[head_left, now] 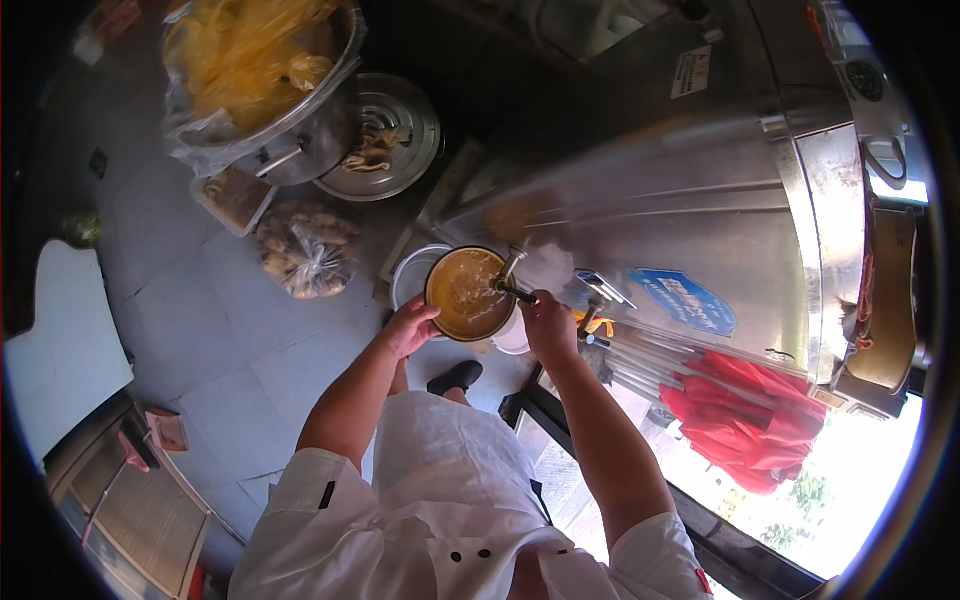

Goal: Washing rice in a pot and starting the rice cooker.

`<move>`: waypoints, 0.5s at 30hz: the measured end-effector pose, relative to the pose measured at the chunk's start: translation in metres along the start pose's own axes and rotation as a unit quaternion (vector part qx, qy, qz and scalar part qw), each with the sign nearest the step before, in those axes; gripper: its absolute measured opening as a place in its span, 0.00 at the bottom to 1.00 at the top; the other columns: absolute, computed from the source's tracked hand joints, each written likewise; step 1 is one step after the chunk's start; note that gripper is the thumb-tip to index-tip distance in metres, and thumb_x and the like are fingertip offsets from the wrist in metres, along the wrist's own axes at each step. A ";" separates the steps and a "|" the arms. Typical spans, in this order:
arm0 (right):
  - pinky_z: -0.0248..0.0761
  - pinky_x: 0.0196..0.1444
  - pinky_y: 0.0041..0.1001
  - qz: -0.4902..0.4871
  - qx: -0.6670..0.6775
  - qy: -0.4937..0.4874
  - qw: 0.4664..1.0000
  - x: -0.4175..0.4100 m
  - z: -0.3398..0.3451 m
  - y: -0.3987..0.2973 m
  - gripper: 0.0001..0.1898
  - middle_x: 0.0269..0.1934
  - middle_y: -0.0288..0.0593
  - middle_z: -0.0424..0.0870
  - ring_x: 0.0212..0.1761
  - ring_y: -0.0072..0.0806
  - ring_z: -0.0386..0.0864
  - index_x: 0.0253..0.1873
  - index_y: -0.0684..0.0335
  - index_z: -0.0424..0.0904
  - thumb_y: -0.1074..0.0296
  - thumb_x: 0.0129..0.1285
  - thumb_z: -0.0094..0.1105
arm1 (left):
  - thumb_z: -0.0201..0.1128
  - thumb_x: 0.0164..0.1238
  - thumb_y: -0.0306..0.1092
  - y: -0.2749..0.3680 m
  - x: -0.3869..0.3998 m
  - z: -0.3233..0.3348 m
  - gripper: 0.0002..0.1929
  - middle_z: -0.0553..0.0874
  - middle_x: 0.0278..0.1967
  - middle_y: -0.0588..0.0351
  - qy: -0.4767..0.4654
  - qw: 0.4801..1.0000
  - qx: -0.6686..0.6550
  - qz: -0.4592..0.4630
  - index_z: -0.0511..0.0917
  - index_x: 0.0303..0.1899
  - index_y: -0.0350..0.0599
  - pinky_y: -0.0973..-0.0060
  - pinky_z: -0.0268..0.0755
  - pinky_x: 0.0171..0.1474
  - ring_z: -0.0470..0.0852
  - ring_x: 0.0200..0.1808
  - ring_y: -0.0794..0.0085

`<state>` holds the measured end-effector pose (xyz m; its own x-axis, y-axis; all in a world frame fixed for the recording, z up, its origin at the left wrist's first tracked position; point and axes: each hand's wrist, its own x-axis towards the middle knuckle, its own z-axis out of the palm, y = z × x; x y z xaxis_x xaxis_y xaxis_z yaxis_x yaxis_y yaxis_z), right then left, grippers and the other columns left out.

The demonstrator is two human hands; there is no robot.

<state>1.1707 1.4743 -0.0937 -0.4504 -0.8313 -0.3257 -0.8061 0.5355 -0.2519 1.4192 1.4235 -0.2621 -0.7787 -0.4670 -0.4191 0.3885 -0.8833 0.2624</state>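
My left hand [412,327] grips the rim of a round bowl [457,319] with a dark edge and a yellowish-brown inside. Frothy, rippling liquid covers the bowl's bottom. Above its right side juts a metal tap [510,264] from a large stainless-steel tank [675,202]. My right hand [551,324] is closed around the tap's black lever handle [520,293]. Partly hidden beneath the bowl is a whitish bucket [409,276]. A second tap [589,319] sticks out of the tank just right of my right hand.
A steel pot [319,120] lined with clear plastic holds a yellow plastic bag [247,60]. On the tiled floor lie a round metal lid [409,161] bearing a brown cloth [373,148], a tied bag of brown lumps [307,244] and a plastic tub [236,199]. Red fabric [742,420] hangs by the doorway.
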 end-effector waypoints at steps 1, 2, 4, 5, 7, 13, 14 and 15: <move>0.82 0.40 0.41 0.000 0.000 0.002 1.000 0.003 0.005 0.008 0.18 0.36 0.51 0.91 0.36 0.46 0.90 0.51 0.64 0.85 0.53 0.72 0.64 | 0.69 0.72 0.37 -0.001 0.001 0.001 0.27 0.83 0.63 0.53 0.000 1.000 -0.002 0.001 0.72 0.69 0.45 0.61 0.78 0.68 0.84 0.63 0.65; 0.82 0.40 0.41 0.075 0.075 0.024 0.994 0.006 0.010 0.016 0.19 0.32 0.50 0.90 0.34 0.46 0.90 0.51 0.64 0.85 0.52 0.72 0.63 | 0.69 0.72 0.37 -0.003 0.001 0.002 0.27 0.83 0.63 0.53 -0.002 1.000 -0.002 0.000 0.72 0.69 0.45 0.61 0.78 0.68 0.84 0.63 0.65; 0.81 0.35 0.29 0.190 0.184 -0.015 0.964 0.007 0.007 0.012 0.23 0.34 0.43 0.93 0.26 0.27 0.88 0.59 0.68 0.81 0.53 0.74 0.61 | 0.67 0.74 0.37 -0.007 -0.003 -0.005 0.26 0.82 0.63 0.55 0.016 1.000 0.006 0.014 0.71 0.70 0.46 0.60 0.78 0.67 0.82 0.64 0.65; 0.81 0.35 0.29 0.189 0.185 -0.017 0.964 0.002 0.006 0.010 0.23 0.34 0.43 0.93 0.26 0.27 0.88 0.59 0.68 0.81 0.53 0.74 0.61 | 0.67 0.74 0.37 -0.009 -0.006 -0.009 0.26 0.82 0.63 0.55 0.018 1.000 0.006 0.015 0.71 0.70 0.46 0.60 0.78 0.67 0.82 0.64 0.65; 0.80 0.34 0.29 0.193 0.208 -0.082 0.955 -0.020 0.001 0.014 0.23 0.33 0.43 0.92 0.25 0.28 0.87 0.60 0.67 0.81 0.52 0.75 0.59 | 0.67 0.73 0.37 -0.012 -0.009 -0.014 0.27 0.82 0.63 0.56 0.019 1.000 0.003 0.019 0.71 0.70 0.47 0.60 0.78 0.66 0.82 0.64 0.66; 0.80 0.36 0.33 0.188 0.183 -0.252 0.932 -0.134 0.049 0.104 0.17 0.35 0.44 0.91 0.27 0.31 0.87 0.47 0.62 0.85 0.54 0.76 0.55 | 0.68 0.70 0.36 -0.018 -0.034 -0.029 0.30 0.82 0.63 0.53 0.070 0.997 0.009 0.027 0.69 0.71 0.43 0.61 0.79 0.66 0.83 0.63 0.65; 0.80 0.40 0.35 0.209 0.176 -0.293 0.916 -0.154 0.060 0.122 0.16 0.37 0.45 0.92 0.29 0.34 0.88 0.45 0.61 0.87 0.54 0.74 0.56 | 0.68 0.70 0.36 -0.021 -0.043 -0.034 0.30 0.82 0.63 0.53 0.072 0.997 0.013 0.030 0.69 0.71 0.43 0.61 0.79 0.66 0.83 0.63 0.65; 0.81 0.40 0.36 0.187 0.150 -0.306 0.921 -0.177 0.074 0.147 0.15 0.36 0.44 0.92 0.29 0.34 0.88 0.42 0.60 0.87 0.55 0.73 0.56 | 0.68 0.69 0.37 -0.024 -0.052 -0.038 0.31 0.82 0.64 0.52 0.068 0.997 0.007 0.044 0.68 0.71 0.43 0.61 0.79 0.66 0.83 0.63 0.64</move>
<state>1.1610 1.7115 -0.1407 -0.3005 -0.3902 -0.8703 -0.4551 0.8606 -0.2288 1.4693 1.4680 -0.2794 -0.6679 -0.5440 -0.5079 0.4436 -0.8389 0.3153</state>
